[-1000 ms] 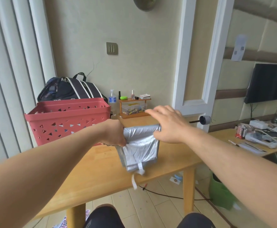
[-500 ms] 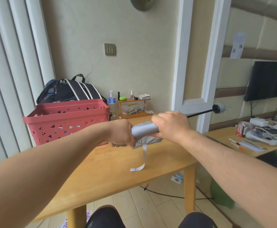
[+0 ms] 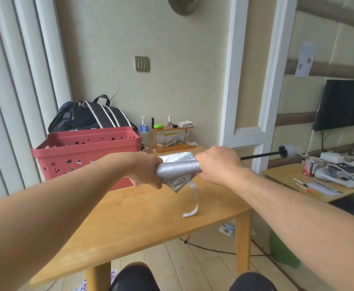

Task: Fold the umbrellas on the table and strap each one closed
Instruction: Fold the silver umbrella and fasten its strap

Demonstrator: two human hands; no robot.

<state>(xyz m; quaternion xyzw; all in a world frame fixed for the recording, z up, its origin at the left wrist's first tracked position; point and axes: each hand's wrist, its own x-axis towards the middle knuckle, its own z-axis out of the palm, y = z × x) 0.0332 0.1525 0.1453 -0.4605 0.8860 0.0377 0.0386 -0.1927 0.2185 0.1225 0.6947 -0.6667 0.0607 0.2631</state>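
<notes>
Silver umbrella point(image 3: 177, 169) stays rolled only while both fists, left hand point(image 3: 145, 171) and right hand point(image 3: 217, 164), clench it above the desk point(image 3: 142, 215); easing either to catch the dangling strap point(image 3: 194, 198) could let it unfurl.

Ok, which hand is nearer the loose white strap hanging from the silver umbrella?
Right. The right hand grips the silver umbrella just above the white strap; the left hand holds the opposite end.

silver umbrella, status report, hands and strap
Left hand and right hand both gripping the rolled silver fabric umbrella. White strap hanging loose, unfastened. Nothing in the way.
</notes>
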